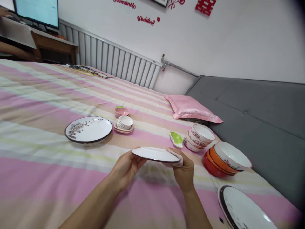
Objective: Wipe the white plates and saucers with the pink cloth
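Note:
Both my hands hold a white plate [154,154] with a dark rim, almost level, above the striped bedspread [43,95]. My left hand [127,168] grips its left edge, fingers curled under the rim. My right hand [183,170] holds the right edge with a pink cloth [177,159] pressed against the plate. A larger white plate with a floral pattern [88,129] lies on the bed to the left, apart from my hands.
Small white saucers stacked on pink dishes [124,124], a green leaf dish [176,138], stacked patterned bowls [199,137], orange and white bowls [226,159], stacked plates [243,210]. Pink pillow [190,109], grey sofa [262,108], radiator [114,60], monitor on a desk [38,12].

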Demonstrator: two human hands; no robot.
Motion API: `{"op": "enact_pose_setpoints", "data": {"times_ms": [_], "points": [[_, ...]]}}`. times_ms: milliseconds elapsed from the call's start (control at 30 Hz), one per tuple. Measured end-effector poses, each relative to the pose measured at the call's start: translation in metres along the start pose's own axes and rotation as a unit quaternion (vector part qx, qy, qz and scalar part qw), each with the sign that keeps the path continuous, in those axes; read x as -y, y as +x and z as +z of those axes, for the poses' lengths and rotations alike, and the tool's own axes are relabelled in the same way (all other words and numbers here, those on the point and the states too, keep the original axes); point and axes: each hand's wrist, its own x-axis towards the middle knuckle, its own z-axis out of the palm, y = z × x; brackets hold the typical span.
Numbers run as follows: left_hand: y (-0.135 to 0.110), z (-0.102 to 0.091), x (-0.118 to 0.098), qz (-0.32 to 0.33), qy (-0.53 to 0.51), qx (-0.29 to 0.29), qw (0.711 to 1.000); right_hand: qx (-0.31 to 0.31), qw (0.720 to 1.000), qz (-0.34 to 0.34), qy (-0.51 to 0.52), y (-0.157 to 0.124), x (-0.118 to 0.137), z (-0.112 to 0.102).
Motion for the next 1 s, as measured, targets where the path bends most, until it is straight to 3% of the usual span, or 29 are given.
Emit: {"op": "enact_pose_setpoints", "data": {"times_ms": [200, 333, 433, 800, 1000], "points": [[0.005, -0.005, -0.006, -0.019, -0.101, -0.081, 0.991, 0.016, 0.994, -0.070, -0.077, 0.004, -0.008, -0.006], [0.007, -0.010, -0.005, -0.014, -0.064, -0.094, 0.993, 0.078, 0.987, -0.084, -0.111, 0.007, 0.001, -0.006], [0.009, -0.010, -0.001, 0.002, -0.033, -0.092, 0.995, 0.134, 0.982, -0.071, -0.115, 0.008, 0.008, -0.004], [0.006, -0.004, 0.002, -0.017, -0.019, -0.135, 0.991, 0.231, 0.968, 0.063, -0.082, 0.006, 0.029, -0.006], [0.009, -0.010, 0.006, -0.052, 0.002, -0.112, 0.992, 0.306, 0.946, 0.097, -0.045, 0.004, 0.040, -0.010]]}}
